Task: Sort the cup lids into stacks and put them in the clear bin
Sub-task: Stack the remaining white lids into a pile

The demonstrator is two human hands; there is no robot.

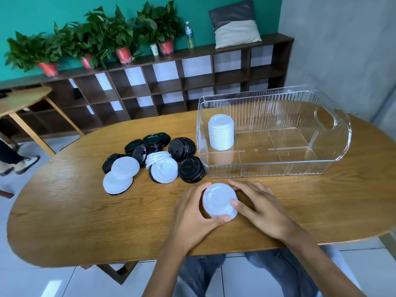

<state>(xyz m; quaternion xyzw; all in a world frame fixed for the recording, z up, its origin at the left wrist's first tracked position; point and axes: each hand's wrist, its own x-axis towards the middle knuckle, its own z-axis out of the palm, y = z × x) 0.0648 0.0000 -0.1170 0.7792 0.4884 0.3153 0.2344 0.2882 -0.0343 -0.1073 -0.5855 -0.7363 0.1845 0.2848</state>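
Observation:
A short stack of white cup lids [218, 199] stands on the wooden table [85, 221] near its front edge. My left hand [192, 213] curls round the stack's left and near side. My right hand [257, 206] holds it from the right, thumb on the rim. The clear bin [334, 146] sits behind on the right, with a tall stack of white lids [221, 132] in its back left corner. Loose black lids [182, 147] and white lids [124, 168] lie mixed in a pile left of the bin.
A dark wooden shelf unit [162, 86] runs along the teal wall, with potted plants [120, 37], a water bottle [189, 35] and a cushion [234, 23] on top. A second table [23, 99] and a person's feet [19, 163] are at far left.

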